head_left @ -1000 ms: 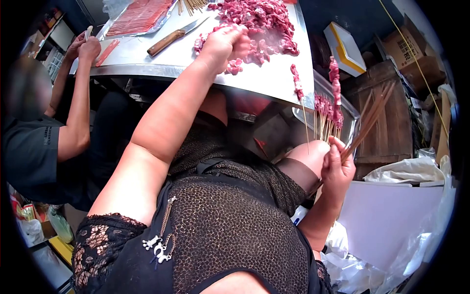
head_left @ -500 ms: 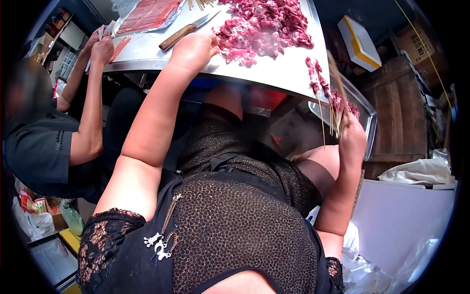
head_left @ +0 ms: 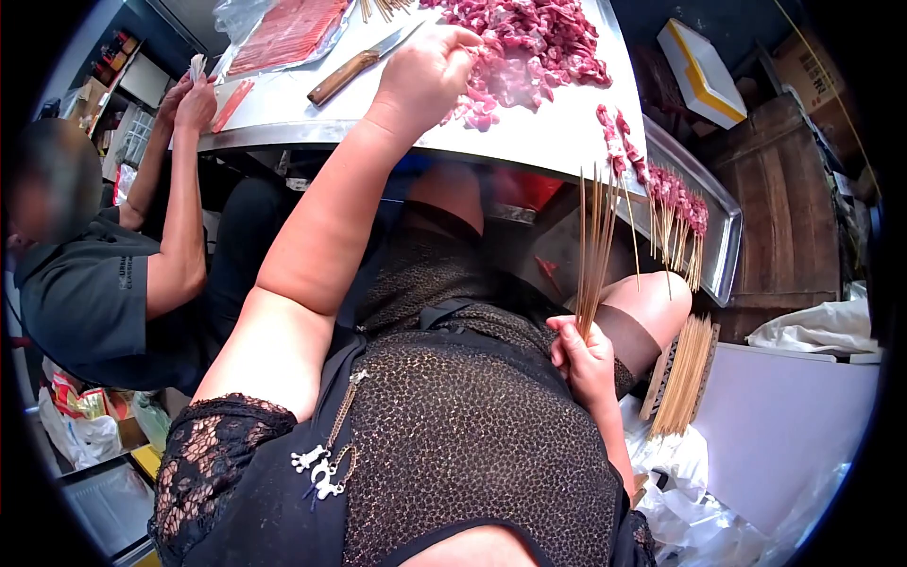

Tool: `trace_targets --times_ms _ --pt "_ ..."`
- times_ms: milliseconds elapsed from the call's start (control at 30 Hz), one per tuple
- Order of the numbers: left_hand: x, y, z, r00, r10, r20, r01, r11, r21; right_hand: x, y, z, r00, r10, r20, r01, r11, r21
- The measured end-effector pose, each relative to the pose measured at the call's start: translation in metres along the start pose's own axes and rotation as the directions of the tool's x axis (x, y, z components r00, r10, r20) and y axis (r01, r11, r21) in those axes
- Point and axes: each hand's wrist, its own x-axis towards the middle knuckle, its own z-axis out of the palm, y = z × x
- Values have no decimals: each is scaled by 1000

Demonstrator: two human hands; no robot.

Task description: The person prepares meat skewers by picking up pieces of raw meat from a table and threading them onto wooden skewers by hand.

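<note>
My left hand [head_left: 427, 77] is over the near left edge of a heap of raw red meat pieces [head_left: 557, 38], its fingers curled in; anything between them is hidden. Beside it on the white tabletop [head_left: 529, 142] lies a knife [head_left: 354, 71] with a wooden handle. Above my lap, my right hand [head_left: 584, 357] is closed around a bundle of thin wooden skewers [head_left: 593, 255] that point upward. Meat skewers [head_left: 619, 142] lie at the table's right corner. Several more loaded skewers [head_left: 675, 203] rest in a metal tray [head_left: 723, 255].
A box of bare skewers [head_left: 685, 378] stands by my right leg. Packed flat meat strips [head_left: 288, 38] lie on the far left of the table. At left, a person [head_left: 104, 274] has both hands raised near the table edge. A white foam box [head_left: 701, 76] is behind the tray.
My right hand has come down and left from the tray toward my lap, holding the skewers. My left hand has moved right and farther over the meat. The skewer box has come into view.
</note>
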Motion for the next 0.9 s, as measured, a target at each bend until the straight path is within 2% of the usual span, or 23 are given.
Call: trace_targets --times_ms 33,100,133,167,233,300,333,367,433,467,567,600,633,667,700,767,833,900 --pt "1 -7 0 1000 3 1 -3 1000 4 1 -5 3 1000 -2 2 2 1000 4" --pt "1 -16 -4 986 -50 -158 33 994 -109 4 -21 9 995 -74 -71 77 996 46" --pt "0 -10 -10 977 -57 -205 41 996 -83 12 -21 2 992 -113 -55 113 994 3" --pt "1 -20 -9 959 -24 -283 -10 993 -117 18 -21 0 986 -154 -66 158 986 55" --pt "-5 -18 -17 990 -140 20 142 986 -87 33 -28 4 967 -247 -64 253 960 123" --pt "-13 -3 -6 941 -73 331 40 994 106 49 -48 6 973 -231 -31 232 972 41" --pt "-18 -8 5 918 95 386 -186 960 207 60 -55 11 957 -286 -43 288 956 53" --pt "-24 0 13 921 96 378 -240 903 356 72 -61 18 939 -340 -57 343 937 66" --pt "-27 -8 28 924 -16 381 -177 868 464 100 -67 31 916 -384 -115 399 902 166" --pt "-25 -10 30 920 -21 392 -211 816 538 108 -70 33 912 -404 -74 411 899 154" --pt "-21 -11 23 914 59 402 -275 819 503 121 -66 39 939 -340 -41 342 927 153" --pt "-19 -12 15 937 144 317 -264 887 378 125 -60 38 933 -359 -12 358 927 114" --pt "-16 -14 10 968 16 249 -38 995 87 125 -54 38 946 -324 4 322 940 114" --pt "-12 -17 5 961 -124 247 177 963 -204 129 -46 35 954 -297 35 292 950 109" --pt "-10 -20 -1 923 -260 283 370 801 -470 133 -39 31 962 -266 70 258 961 100" --pt "-3 -29 -10 889 -379 255 455 678 -578 135 -36 32 961 -261 91 255 964 70" --pt "-4 -30 -5 862 -432 266 459 442 -770 135 -40 33 969 -225 104 221 974 50" --pt "-7 -27 2 832 -460 310 498 375 -782 137 -40 33 967 -233 103 224 970 90"
